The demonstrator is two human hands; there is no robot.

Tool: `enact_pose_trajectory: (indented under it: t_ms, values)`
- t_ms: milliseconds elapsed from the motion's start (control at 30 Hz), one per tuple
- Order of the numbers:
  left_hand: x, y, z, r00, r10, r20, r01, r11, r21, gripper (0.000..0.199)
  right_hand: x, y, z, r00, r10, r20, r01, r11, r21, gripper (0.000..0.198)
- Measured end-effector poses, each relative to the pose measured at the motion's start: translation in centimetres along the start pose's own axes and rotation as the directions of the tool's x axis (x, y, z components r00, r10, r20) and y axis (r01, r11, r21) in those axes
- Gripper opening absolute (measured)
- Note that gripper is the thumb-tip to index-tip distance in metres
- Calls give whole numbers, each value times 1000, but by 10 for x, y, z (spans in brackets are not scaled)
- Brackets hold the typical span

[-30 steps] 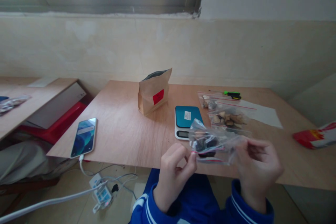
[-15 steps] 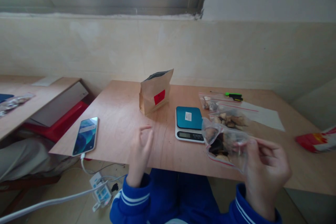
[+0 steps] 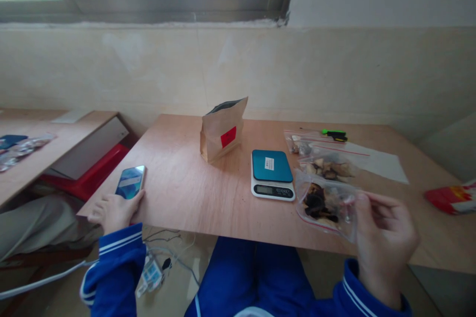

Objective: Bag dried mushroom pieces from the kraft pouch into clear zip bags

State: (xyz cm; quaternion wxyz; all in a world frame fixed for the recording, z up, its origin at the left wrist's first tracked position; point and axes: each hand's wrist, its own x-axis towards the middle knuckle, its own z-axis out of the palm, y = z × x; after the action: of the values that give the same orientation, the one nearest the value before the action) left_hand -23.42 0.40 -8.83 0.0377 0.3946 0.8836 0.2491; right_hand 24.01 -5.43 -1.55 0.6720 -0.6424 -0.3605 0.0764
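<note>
My left hand is closed around the lower end of a smartphone at the table's left front, thumb along its right side. The phone's lower part is hidden under the hand. My right hand pinches one end of a clear zip bag by the front edge. Brown and black dried pieces lie inside that bag, which sits just right of a kitchen scale with a blue plate. Behind the scale, to the left, an open kraft paper pouch with a red label stands upright.
Two more zip bags of dried pieces lie behind mine, beside a white sheet and green-and-black tools. A red packet is at the right. Below the left front edge are a power strip and cables.
My left hand has moved left from the table's front middle onto the phone and closed around it. My right hand still pinches the bag, which now lies slightly flatter.
</note>
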Motion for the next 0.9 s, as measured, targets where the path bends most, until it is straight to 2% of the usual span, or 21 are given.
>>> enact_pose_trajectory:
  t_ms: [100,233,367,433,467,567,600,633,667,700,733,767,800,833,900]
  values:
    - [-9,0,-1,982,-189,-22,191,971,146,112,0,3,-1,999,-1,39,2,999,-33,32]
    - [-18,-12,-6,963,-269,-5,265,944,197,113,1,5,0,998,5,65,-2,999,-52,34]
    - [-24,-11,-12,959,-281,22,270,938,217,109,0,6,3,996,3,89,2,998,-55,32]
    - [-31,2,-14,970,-240,-29,241,951,194,102,-1,6,5,995,-9,99,15,998,-61,33]
    - [-36,12,-14,973,-209,-93,222,961,167,97,-2,5,6,995,-15,103,21,998,-60,32]
    - [-63,52,-7,983,-47,-178,38,998,-51,77,-6,4,12,991,-32,126,36,999,-32,29]
    - [-77,68,-3,992,39,-123,-62,980,-187,68,-8,3,15,990,-36,139,38,999,-13,28]
    - [-93,84,2,991,134,-28,-135,924,-358,60,-10,1,18,987,-37,154,36,999,9,27]
    - [-111,101,8,968,229,99,-140,827,-544,54,-13,-1,22,985,-36,171,30,999,37,26]
    - [-131,117,14,918,331,220,-93,717,-691,49,-16,-3,26,982,-30,188,16,997,72,25]
    - [-151,132,20,844,433,316,-13,606,-795,44,-20,-5,30,979,-17,202,-6,994,113,24]
    - [-170,146,25,745,540,392,77,514,-854,41,-24,-8,34,976,1,217,-36,987,158,23]
    - [-187,157,30,649,623,437,160,449,-879,39,-28,-10,38,972,21,235,-71,977,203,23]
    - [-201,166,34,574,677,460,233,403,-885,40,-31,-12,42,965,39,258,-104,964,243,24]
    - [-219,178,41,548,698,462,344,316,-884,42,-37,-15,47,947,51,316,-149,944,295,29]
